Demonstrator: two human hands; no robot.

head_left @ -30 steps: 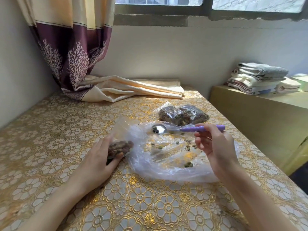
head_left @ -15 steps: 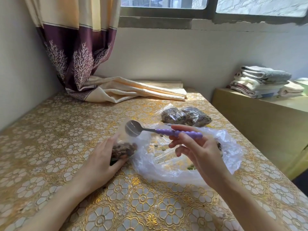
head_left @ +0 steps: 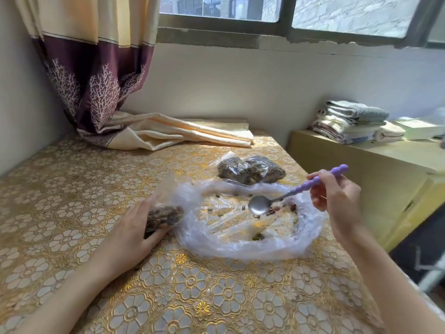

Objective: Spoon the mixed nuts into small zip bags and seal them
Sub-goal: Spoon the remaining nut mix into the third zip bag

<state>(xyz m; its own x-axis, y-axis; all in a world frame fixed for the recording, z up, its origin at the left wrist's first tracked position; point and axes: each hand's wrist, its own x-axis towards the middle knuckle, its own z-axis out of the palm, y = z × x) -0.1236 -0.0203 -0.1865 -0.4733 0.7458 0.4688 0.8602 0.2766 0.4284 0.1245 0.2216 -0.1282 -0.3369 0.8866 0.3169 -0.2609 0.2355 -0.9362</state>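
Purple spoon (head_left: 296, 191), filled bags (head_left: 250, 170) behind

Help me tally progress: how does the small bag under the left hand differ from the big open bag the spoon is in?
The small bag is packed with nuts; the big bag holds only scattered ones. The small bag stands gripped by the left hand; the big bag lies spread open. Both are clear plastic.

Nut bags (head_left: 250, 172) on gold-patterned table (head_left: 60, 189)
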